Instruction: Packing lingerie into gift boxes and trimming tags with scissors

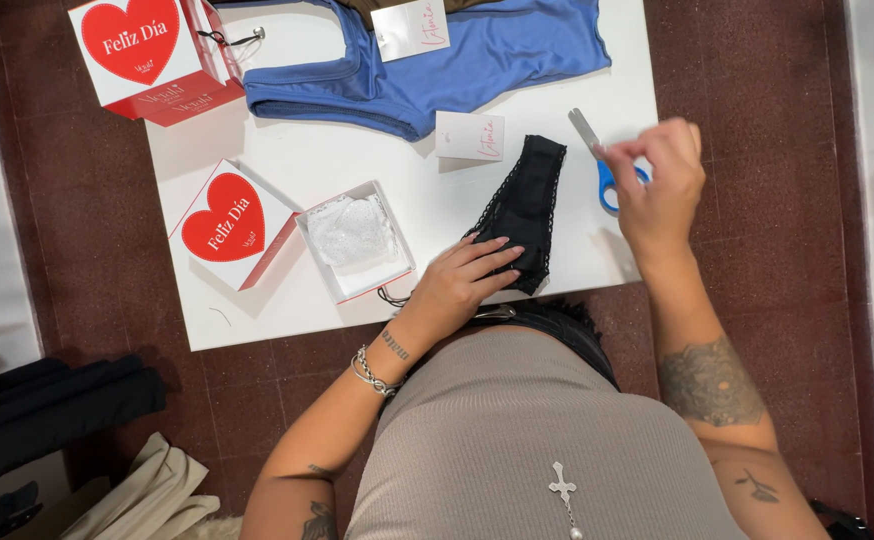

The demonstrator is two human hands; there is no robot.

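A white counter (287, 310) seen from above. At centre, the left hand (462, 280), fingers flat and spread, presses a folded black lace garment (529, 205). At three o'clock, the right hand (662, 185) grips blue-handled scissors (597, 160). The open white box (332, 275) at nine o'clock holds only tissue; the garment is not yet boxed.

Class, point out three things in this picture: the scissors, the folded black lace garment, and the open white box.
scissors (609, 185), head view, on the blue handle loop.
black lace garment (529, 195), head view, middle of the fabric.
open white box (320, 255), head view, on its left wall.
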